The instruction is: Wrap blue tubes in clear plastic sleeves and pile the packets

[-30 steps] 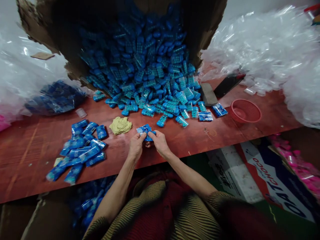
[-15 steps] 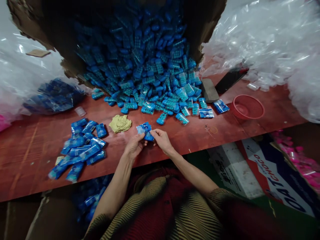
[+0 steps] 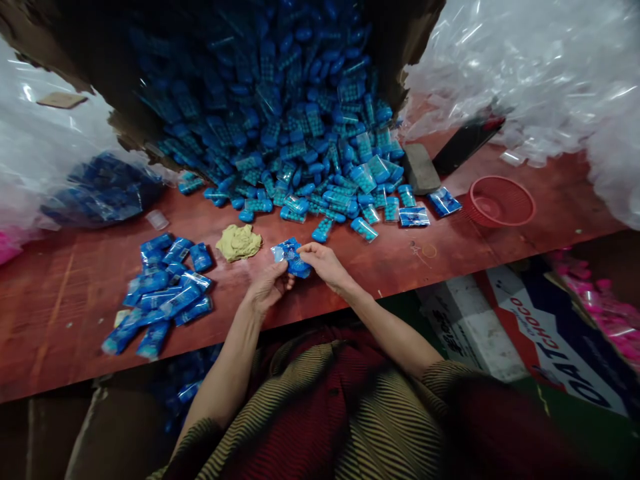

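Between my hands, over the table's near edge, is a blue printed plastic sleeve [image 3: 293, 256]. My left hand [image 3: 270, 285] pinches its left lower side between thumb and fingers. With thumb and fingertips together, my right hand [image 3: 325, 265] grips its right side. A crumpled yellow-green cloth [image 3: 239, 242] lies just beyond my left hand. To the left, several blue wrapped packs [image 3: 170, 287] form a loose pile. Past my hands, clear bottles with blue caps and blue-green balls [image 3: 320, 180] spill from a torn cardboard box [image 3: 120, 133].
A red plastic basket [image 3: 503, 201] stands at the right beside a grey block [image 3: 420, 170] and a dark upright object [image 3: 467, 143]. Flat blue sleeves [image 3: 414, 217] lie near them. Clear plastic bags [image 3: 525, 80] fill the back right. Below the table edge is a printed carton [image 3: 555, 340].
My right hand has shifted slightly up and left over the blue sleeve, and my left hand still holds it. The whole view has tilted a little.
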Demonstrator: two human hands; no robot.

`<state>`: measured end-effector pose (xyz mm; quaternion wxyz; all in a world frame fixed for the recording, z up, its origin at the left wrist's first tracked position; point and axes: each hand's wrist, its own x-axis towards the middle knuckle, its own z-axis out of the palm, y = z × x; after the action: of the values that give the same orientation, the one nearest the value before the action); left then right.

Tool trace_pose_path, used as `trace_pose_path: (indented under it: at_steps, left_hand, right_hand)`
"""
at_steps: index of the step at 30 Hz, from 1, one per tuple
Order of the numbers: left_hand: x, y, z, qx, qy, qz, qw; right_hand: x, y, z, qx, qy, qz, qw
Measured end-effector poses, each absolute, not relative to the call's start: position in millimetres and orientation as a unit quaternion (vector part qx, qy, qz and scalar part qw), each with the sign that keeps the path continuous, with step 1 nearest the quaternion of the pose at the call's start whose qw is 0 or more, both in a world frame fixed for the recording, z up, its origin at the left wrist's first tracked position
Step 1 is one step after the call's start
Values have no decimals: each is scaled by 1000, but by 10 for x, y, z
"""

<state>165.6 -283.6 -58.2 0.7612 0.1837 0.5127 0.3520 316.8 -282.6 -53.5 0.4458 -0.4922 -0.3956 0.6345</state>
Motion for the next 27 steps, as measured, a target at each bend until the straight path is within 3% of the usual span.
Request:
trace_pose_path:
  at_steps: [4,8,12,16,19,21,24,27]
  left_hand:
    - [1700,-2884,-507,100,533,365,757]
    - [1761,-2941,-454,40,524,369,767]
    - [1831,-2985,-411,2,514,383,767]
    - [1878,-3008,-373,-35,513,402,758]
    - [1877,-3018,-373,-57,512,425,744]
    - [1870,-3021,-389,-59,504,439,742]
    - [1875,-3025,-432,-43,499,442,744]
    - [1898,-3044,-490,6,491,463,738]
  right_hand:
    - [3377,-2721,-484,-546,-608,437,376]
    - [3608,-2549,-433,-618,-744,180,180]
    - [3638,-2437,-364,-592,-796,110,52]
    - [3595,-2443,-363,-559,-823,94,34]
    - [3608,-2521,-395,-585,-800,114,68]
    - [3608,-2613,-404,-611,-752,191,156]
    - [3533,-2781,-395,-576,-611,437,322]
    - [3392,-2910,-393,-485,-448,641,391]
